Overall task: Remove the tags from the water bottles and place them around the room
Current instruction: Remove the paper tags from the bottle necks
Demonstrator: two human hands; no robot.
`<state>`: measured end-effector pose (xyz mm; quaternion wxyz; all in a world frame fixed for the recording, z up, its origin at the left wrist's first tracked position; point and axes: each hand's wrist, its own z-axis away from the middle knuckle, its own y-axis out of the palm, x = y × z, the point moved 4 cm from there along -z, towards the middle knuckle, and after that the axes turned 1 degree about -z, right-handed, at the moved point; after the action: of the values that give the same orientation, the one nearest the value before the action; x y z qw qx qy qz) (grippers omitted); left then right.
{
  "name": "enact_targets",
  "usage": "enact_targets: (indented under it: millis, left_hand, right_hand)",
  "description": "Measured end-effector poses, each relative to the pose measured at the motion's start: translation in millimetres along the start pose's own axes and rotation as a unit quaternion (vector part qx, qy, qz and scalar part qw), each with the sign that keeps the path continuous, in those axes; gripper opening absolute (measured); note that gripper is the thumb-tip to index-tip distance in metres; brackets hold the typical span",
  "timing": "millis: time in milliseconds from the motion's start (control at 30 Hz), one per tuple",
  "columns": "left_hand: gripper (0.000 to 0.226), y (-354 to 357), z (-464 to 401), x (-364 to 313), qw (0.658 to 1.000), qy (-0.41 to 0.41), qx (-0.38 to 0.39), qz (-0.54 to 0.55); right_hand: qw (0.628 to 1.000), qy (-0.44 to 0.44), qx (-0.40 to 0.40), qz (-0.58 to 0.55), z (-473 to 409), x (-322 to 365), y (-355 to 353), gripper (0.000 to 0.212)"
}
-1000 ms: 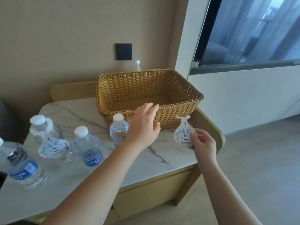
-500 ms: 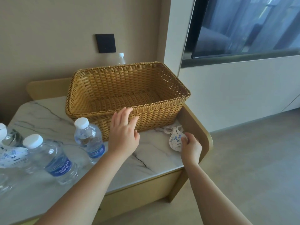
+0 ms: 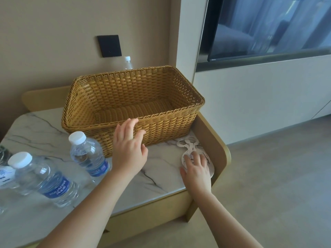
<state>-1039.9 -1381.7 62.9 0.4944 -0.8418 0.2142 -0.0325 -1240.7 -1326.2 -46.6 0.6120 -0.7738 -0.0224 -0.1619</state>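
- Tags [image 3: 189,146] sit flat on the table's [image 3: 157,176] right edge, under your right hand [image 3: 197,170] — fingers spread, pressing, not pinching
- Left hand [image 3: 129,150] hovers open and empty, with the nearest bottle [image 3: 88,155] just to its left — closer hand for that

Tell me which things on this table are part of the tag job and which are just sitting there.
Part of the job:
- white paper tags under the right hand
- clear plastic water bottles, white caps
- tagged bottle at the left edge
- left hand, empty

Just there:
- woven tan wicker basket, empty
- black wall plate
- bottle behind the basket
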Motion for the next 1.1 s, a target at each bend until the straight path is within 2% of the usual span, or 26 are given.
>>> enact_targets:
  millis: [67, 167, 333, 500, 667, 900, 1100]
  left_hand:
    - [0.031, 0, 0, 0, 1.0, -0.003, -0.001, 0.002]
    - [0.03, 0, 1, 0, 1.0, -0.003, -0.003, 0.007]
    - [0.027, 0, 0, 0, 1.0, 0.001, -0.003, 0.016]
    - [0.031, -1, 1, -1, 0.999, -0.003, 0.02, 0.03]
    - [0.064, -8, 8, -8, 0.997, 0.001, 0.064, 0.054]
    - [0.067, -81, 24, -2, 0.991, 0.005, -0.044, 0.127]
    - [0.056, -169, 51, 67, 0.98, -0.043, -0.151, 0.125]
  right_hand:
    - [0.999, 0.009, 0.053, 0.009, 1, -4, 9, 0.044]
    - [0.996, 0.037, 0.081, 0.011, -3, -14, 13, 0.05]
    - [0.992, 0.033, 0.123, 0.005, 0, -21, 15, 0.06]
    - [0.994, 0.028, 0.103, -0.028, 11, -16, 7, 0.059]
    - [0.996, -0.019, 0.041, -0.077, 21, 19, -22, 0.052]
    - [0.974, -0.117, -0.072, -0.179, 41, 123, -72, 0.042]
    - [0.93, -0.208, -0.073, -0.295, 63, 234, -97, 0.036]
